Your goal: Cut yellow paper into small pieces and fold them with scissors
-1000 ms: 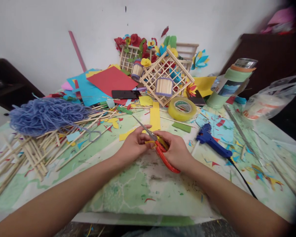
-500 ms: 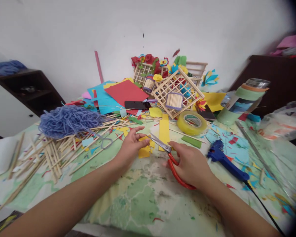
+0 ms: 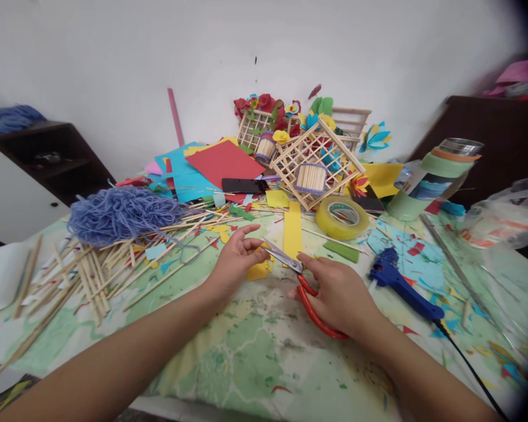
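My right hand (image 3: 341, 296) grips red-handled scissors (image 3: 293, 264), the blades pointing left and slightly parted. By their tips is my left hand (image 3: 235, 258), thumb and index finger pinched together; whatever they hold is too small to make out. Beneath the blades lie yellow paper scraps (image 3: 257, 271) on the patterned tablecloth (image 3: 255, 351). A yellow paper strip (image 3: 293, 225) lies just beyond the scissors.
Blue yarn (image 3: 123, 214) and wooden sticks (image 3: 92, 281) lie left. Behind are red paper (image 3: 224, 167), a phone (image 3: 245, 186) and a stick lattice (image 3: 310, 187) with paper flowers. Right are a tape roll (image 3: 323, 220), a glue gun (image 3: 407, 290) and a bottle (image 3: 435, 181).
The scissor blades have come slightly closer together, and my right hand has shifted a little to the left. My left hand stays almost in place, still pinched.
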Tool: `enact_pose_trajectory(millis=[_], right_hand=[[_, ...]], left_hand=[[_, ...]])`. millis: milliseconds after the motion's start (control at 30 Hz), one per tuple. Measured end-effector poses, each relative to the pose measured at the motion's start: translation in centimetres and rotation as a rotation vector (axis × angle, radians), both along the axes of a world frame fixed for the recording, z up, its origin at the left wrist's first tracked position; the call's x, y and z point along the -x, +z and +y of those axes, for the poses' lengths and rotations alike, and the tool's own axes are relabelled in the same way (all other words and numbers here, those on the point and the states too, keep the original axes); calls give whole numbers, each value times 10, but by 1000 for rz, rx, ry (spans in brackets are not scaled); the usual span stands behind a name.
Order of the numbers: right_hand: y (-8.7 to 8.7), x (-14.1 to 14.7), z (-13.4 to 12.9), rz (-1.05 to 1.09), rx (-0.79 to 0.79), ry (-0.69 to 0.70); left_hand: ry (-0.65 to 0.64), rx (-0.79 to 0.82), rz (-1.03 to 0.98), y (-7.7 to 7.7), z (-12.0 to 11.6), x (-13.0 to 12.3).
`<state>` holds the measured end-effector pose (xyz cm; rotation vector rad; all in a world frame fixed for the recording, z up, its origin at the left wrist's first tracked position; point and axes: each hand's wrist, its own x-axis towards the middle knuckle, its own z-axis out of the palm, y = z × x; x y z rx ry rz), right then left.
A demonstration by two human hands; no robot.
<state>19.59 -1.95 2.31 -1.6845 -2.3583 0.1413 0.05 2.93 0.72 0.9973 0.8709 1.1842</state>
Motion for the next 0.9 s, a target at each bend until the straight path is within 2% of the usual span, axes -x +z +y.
enact_pose_trajectory(millis=[900], right_hand=[[-2, -4, 1, 18, -6, 40]], left_hand=[[-54, 63, -21, 3, 0, 0]])
